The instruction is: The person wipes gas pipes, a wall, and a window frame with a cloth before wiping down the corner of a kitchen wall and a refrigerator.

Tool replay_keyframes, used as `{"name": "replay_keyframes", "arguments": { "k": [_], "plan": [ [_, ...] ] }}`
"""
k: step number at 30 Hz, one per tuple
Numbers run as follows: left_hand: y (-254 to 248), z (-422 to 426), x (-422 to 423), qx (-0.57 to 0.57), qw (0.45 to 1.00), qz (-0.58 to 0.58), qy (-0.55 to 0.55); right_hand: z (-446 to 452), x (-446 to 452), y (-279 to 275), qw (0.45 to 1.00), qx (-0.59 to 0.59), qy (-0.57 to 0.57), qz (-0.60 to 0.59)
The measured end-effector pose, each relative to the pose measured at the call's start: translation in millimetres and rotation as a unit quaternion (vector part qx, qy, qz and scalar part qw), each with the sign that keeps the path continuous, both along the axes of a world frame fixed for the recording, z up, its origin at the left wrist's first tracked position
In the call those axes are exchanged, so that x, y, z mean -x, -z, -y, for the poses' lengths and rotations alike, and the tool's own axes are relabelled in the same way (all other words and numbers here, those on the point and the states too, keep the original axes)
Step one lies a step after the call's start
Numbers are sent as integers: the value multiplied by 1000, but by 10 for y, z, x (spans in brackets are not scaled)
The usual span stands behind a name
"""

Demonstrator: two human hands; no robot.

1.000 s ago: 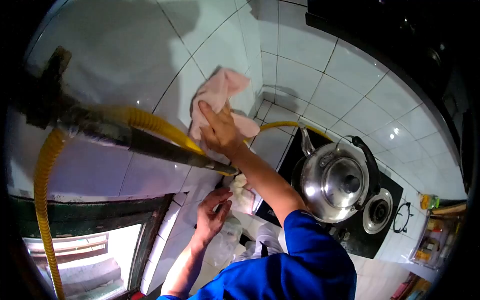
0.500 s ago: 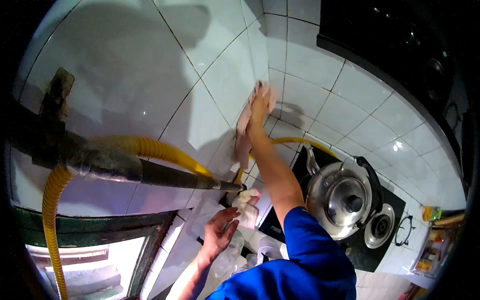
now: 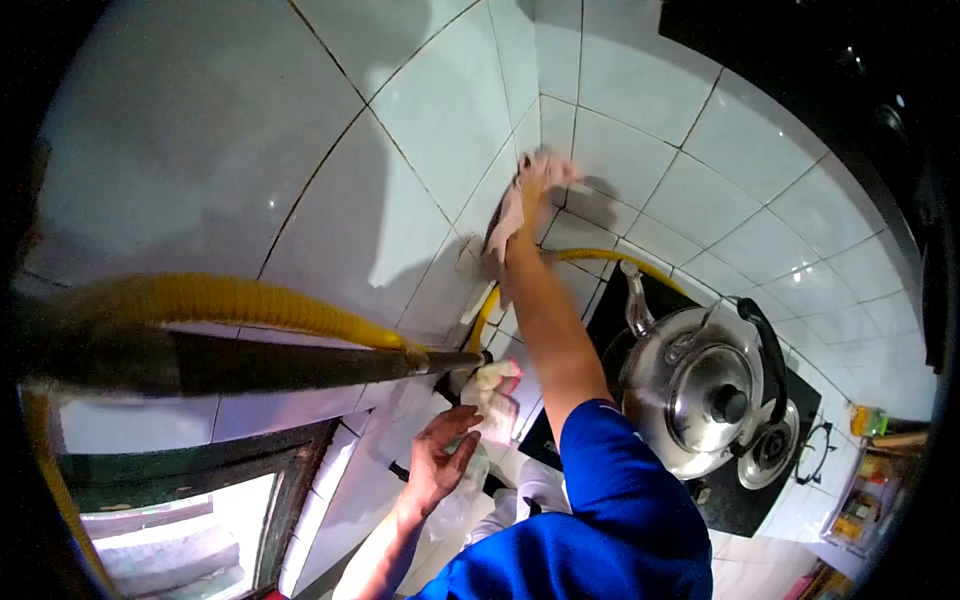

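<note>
My right hand (image 3: 535,188), stretched far forward, presses a pink cloth (image 3: 509,213) against the white tiled wall (image 3: 420,170) near the corner. The cloth is bunched around the fingers and hangs down below the wrist; motion blurs its edges. Closer to my body, my left hand (image 3: 440,460) hovers with fingers loosely bent and apart, holding nothing. Just beyond its fingertips is a pale, crumpled item with a pink edge (image 3: 497,385), its kind unclear. To the right of my right arm stands a steel kettle (image 3: 690,390) with a black handle on the black stove (image 3: 735,505).
A dark pipe (image 3: 270,362) and a yellow corrugated hose (image 3: 240,300) run across the left side, above a window (image 3: 185,540). The dark range hood (image 3: 850,110) overhangs the upper right. A rack with packets (image 3: 865,495) stands at far right.
My right hand and the cloth have shifted slightly toward the corner, the cloth now spreading to the right. My left hand stays nearly still. The view has tilted a little.
</note>
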State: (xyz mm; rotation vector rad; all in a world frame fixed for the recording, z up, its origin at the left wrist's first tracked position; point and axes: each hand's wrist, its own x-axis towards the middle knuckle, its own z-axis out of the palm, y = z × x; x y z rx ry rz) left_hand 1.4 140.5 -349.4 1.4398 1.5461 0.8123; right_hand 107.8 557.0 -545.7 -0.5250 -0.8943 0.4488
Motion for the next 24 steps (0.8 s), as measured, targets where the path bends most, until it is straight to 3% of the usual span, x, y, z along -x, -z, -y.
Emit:
{"name": "replay_keyframes", "arguments": {
  "k": [1,2,4,5,7,8,9,11,17,24],
  "plan": [
    [-23,26,-15,-4,1000,1,1,251,137,57,997,61,39,-1],
    [-36,21,-31,-13,1000,1,14,261,119,134,977,189,-55,-78],
    [-82,28,-55,-22,999,-10,38,272,84,302,829,426,-229,-281],
    [-98,34,-63,-23,999,-7,40,118,103,687,876,338,-215,-270],
    [-100,78,-53,-22,999,-15,39,161,130,705,939,158,-187,-240],
    [-97,98,-34,-19,999,-15,34,71,80,707,924,176,-221,-259],
    [-92,100,-10,-24,999,-22,33,193,-25,90,906,194,-253,-278],
    [-51,224,60,-15,999,-34,27,295,-139,-270,896,430,-98,-43],
    [57,408,135,25,1000,2,6,740,209,347,835,504,-219,-40],
    [-191,385,15,-43,997,0,60,1264,317,-61,745,511,-425,-67]
  ]
}}
